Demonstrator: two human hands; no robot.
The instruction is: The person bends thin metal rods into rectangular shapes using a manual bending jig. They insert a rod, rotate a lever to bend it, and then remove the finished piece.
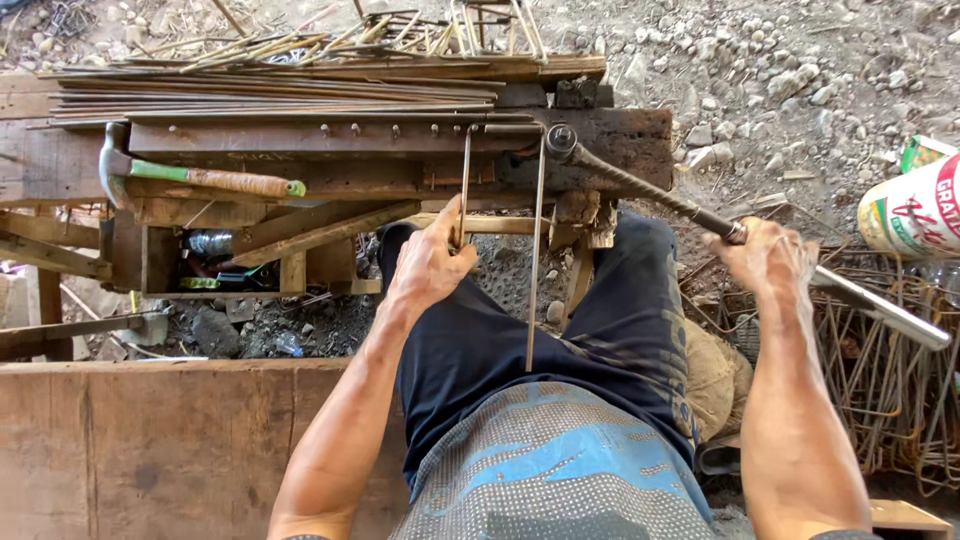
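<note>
Steel wire (537, 250), bent into a narrow frame, is pinched in the left hand (432, 262) at its near left side, its far end lying on the wooden bench (400, 140). The right hand (768, 258) is closed around the long metal lever (700, 215), whose head sits on the bench at the wire's corner. A hammer (200, 178) lies on the bench to the left, with straight rods (270, 95) stacked beyond it.
</note>
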